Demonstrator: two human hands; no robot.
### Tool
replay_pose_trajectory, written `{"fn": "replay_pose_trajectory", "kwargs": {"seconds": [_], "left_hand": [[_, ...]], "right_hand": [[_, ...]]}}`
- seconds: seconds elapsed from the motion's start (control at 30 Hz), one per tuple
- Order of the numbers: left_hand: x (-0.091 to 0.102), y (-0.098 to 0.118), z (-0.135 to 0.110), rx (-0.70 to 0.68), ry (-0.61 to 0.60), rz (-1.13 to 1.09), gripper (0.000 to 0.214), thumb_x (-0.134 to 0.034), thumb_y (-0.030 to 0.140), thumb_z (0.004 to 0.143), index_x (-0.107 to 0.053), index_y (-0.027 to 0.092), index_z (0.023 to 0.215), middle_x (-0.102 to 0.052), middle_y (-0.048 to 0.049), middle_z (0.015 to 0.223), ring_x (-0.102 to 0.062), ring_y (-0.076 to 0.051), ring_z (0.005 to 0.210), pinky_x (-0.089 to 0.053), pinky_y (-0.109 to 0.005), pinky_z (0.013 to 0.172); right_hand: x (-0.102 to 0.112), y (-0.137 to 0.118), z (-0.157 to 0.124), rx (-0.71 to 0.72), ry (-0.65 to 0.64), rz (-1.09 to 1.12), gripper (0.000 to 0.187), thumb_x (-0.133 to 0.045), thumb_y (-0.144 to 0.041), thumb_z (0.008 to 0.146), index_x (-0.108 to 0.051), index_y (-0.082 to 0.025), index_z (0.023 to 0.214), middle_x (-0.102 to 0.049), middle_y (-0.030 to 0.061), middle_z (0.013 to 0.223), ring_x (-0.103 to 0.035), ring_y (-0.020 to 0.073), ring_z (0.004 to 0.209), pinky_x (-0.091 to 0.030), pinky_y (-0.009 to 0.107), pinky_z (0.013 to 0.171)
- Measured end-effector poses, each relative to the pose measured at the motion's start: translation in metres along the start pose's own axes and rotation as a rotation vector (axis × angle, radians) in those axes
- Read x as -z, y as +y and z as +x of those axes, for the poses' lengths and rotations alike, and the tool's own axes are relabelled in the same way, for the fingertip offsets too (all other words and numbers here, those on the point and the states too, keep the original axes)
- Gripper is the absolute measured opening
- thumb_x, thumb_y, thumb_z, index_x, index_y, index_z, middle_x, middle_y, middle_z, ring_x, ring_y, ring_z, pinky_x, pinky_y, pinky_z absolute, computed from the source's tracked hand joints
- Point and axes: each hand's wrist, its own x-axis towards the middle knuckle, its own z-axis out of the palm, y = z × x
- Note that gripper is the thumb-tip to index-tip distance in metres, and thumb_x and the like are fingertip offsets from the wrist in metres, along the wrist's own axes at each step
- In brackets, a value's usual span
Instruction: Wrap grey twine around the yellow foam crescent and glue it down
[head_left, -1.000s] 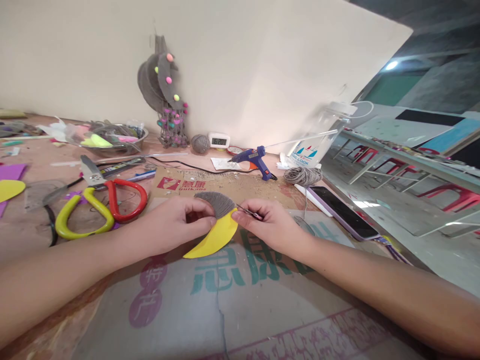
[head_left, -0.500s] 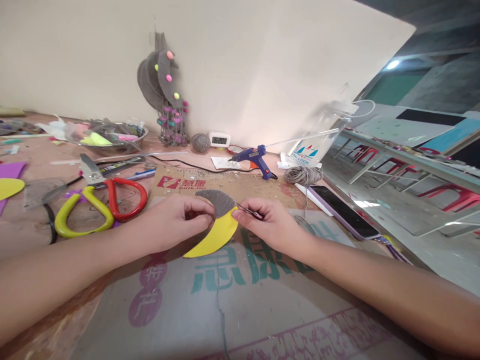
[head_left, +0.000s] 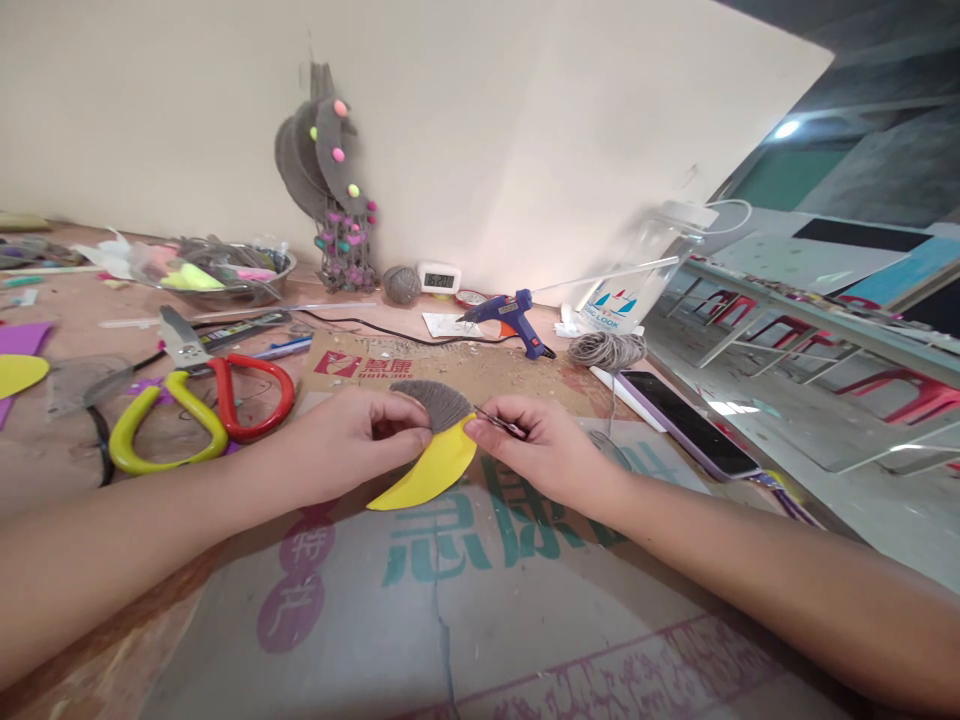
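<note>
Lower tip of the yellow crescent (head_left: 431, 470) a touch higher than in the earlier frame, little else shifted. Left grip (head_left: 360, 440) closed on it beside the grey yarn winding (head_left: 442, 403); right grip (head_left: 540, 445) pinching its opposite edge. Crescent between the two, over a printed sheet (head_left: 600, 620) on the counter (head_left: 82, 325)

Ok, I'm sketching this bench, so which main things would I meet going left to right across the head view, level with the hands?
Scissors → left hand → yellow-and-grey crescent → right hand → phone.
</note>
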Motion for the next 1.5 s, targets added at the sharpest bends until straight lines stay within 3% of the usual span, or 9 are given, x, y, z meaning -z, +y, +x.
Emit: {"fn": "replay_pose_trajectory", "kwargs": {"seconds": [0.4, 0.53, 0.73, 0.97, 1.2, 1.5], "left_hand": [[0.0003, -0.0013, 0.0001, -0.050, 0.025, 0.004, 0.026, -0.042, 0.028, 0.081, -0.049, 0.017, 0.058, -0.035, 0.0047, 0.059, -0.036, -0.009, 0.056, -0.029, -0.020, 0.051], [0.0005, 0.0018, 0.0005, -0.035, 0.050, -0.047, 0.023, -0.043, 0.026, 0.079, -0.052, 0.018, 0.060, -0.039, 0.0047, 0.060, -0.039, -0.009, 0.058, -0.031, -0.019, 0.052], [0.0004, 0.0039, 0.0008, -0.006, 0.059, -0.135, 0.024, -0.046, 0.031, 0.080, -0.056, 0.018, 0.063, -0.051, 0.0038, 0.067, -0.046, -0.009, 0.063, -0.036, -0.019, 0.057], [-0.0010, 0.0022, -0.0001, 0.085, 0.046, -0.159, 0.029, -0.050, 0.047, 0.079, -0.058, 0.019, 0.072, -0.046, 0.0050, 0.061, -0.041, -0.009, 0.055, -0.031, -0.020, 0.047], [-0.0004, 0.0013, 0.0007, 0.023, 0.082, -0.133, 0.031, -0.048, 0.045, 0.081, -0.051, 0.018, 0.065, -0.037, 0.0058, 0.059, -0.036, -0.007, 0.052, -0.027, -0.018, 0.044], [-0.0016, 0.0053, -0.0004, 0.158, 0.057, -0.117, 0.038, -0.048, 0.051, 0.078, -0.047, 0.018, 0.060, -0.033, 0.0065, 0.051, -0.031, -0.007, 0.044, -0.021, -0.019, 0.038]], "right_hand": [[-0.0005, 0.0005, 0.0003, 0.017, -0.014, 0.017, 0.028, -0.050, -0.038, 0.083, -0.054, -0.015, 0.068, -0.033, -0.0059, 0.055, -0.028, 0.0053, 0.049, -0.023, 0.019, 0.044], [0.0002, -0.0010, 0.0004, 0.013, 0.009, 0.012, 0.031, -0.050, -0.040, 0.083, -0.050, -0.016, 0.064, -0.030, -0.0060, 0.055, -0.026, 0.0056, 0.049, -0.022, 0.020, 0.044], [0.0015, -0.0016, 0.0009, 0.007, 0.027, 0.018, 0.032, -0.050, -0.041, 0.082, -0.048, -0.016, 0.062, -0.027, -0.0061, 0.056, -0.024, 0.0062, 0.049, -0.021, 0.021, 0.044], [0.0008, 0.0005, 0.0010, 0.014, -0.013, 0.018, 0.031, -0.050, -0.041, 0.083, -0.051, -0.016, 0.064, -0.031, -0.0060, 0.056, -0.027, 0.0063, 0.050, -0.023, 0.021, 0.046], [-0.0012, 0.0000, -0.0004, 0.077, -0.067, -0.034, 0.030, -0.050, -0.040, 0.084, -0.051, -0.016, 0.066, -0.033, -0.0054, 0.058, -0.029, 0.0062, 0.053, -0.025, 0.020, 0.047], [-0.0027, -0.0041, -0.0031, 0.126, -0.127, -0.093, 0.025, -0.050, -0.034, 0.084, -0.048, -0.017, 0.066, -0.034, -0.0042, 0.061, -0.031, 0.0071, 0.055, -0.027, 0.020, 0.050]]}}
